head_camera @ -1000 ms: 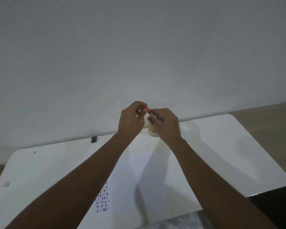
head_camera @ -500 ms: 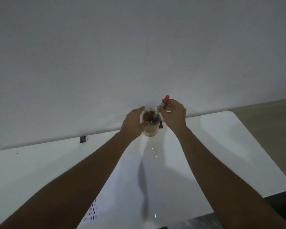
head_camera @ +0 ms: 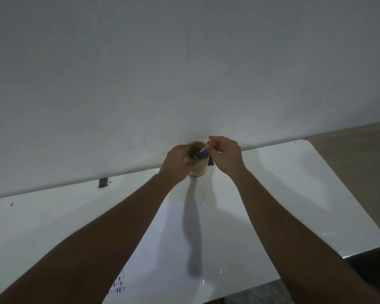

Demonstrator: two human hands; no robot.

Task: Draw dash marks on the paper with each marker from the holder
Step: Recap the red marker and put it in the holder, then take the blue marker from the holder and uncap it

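Observation:
A tan cylindrical holder [head_camera: 198, 170] stands at the far edge of the white table, against the wall. My left hand [head_camera: 178, 164] wraps around its left side. My right hand [head_camera: 227, 157] pinches the red-capped marker [head_camera: 212, 144], whose lower end sits inside the holder's mouth. A blue-capped marker [head_camera: 203, 155] rests in the holder beside it. The paper [head_camera: 118, 285] with rows of dark dash marks lies near the table's front, mostly hidden under my left forearm.
The white table [head_camera: 294, 194] has rounded corners and ends at the right over a wooden floor [head_camera: 360, 145]. A small black clip [head_camera: 103, 182] sits at the table's back edge on the left. A plain grey wall [head_camera: 184, 73] rises right behind the holder.
My hands went from capping the red marker to the holder. The left hand took hold of the holder, and the right hand lowered the red marker deeper into it.

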